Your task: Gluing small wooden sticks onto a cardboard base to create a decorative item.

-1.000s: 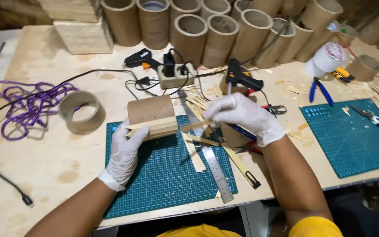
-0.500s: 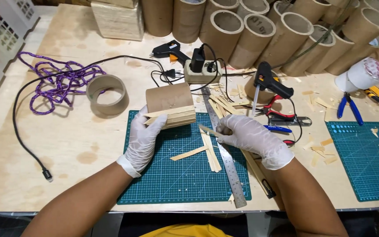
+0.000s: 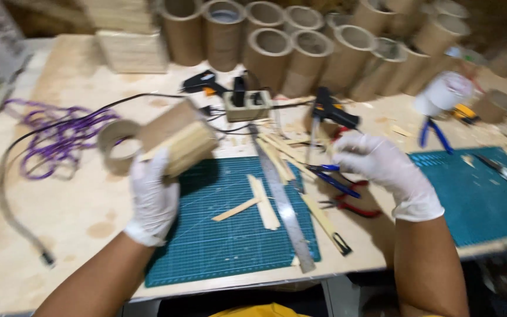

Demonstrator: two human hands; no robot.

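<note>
Browns, greens and a few bright tool handles on a pale wooden bench

Both the left hand (image 3: 152, 199) and the right hand (image 3: 382, 170) wear white gloves. The cardboard tube (image 3: 177, 138) is plain brown, partly clad in pale wood slats. The cutting mat (image 3: 230, 246) is dark green with a fine lighter grid, and so is the second mat (image 3: 476, 194). The rope (image 3: 60, 138) is purple, the cable (image 3: 77, 114) black. The ruler (image 3: 283, 202) is silver-grey. One pair of pliers (image 3: 350, 205) has red handles, another pair (image 3: 432, 132) blue. The glue gun (image 3: 333, 108) is black. The row of tubes (image 3: 300, 53) is brown, the tabletop (image 3: 66, 223) light tan.
</note>
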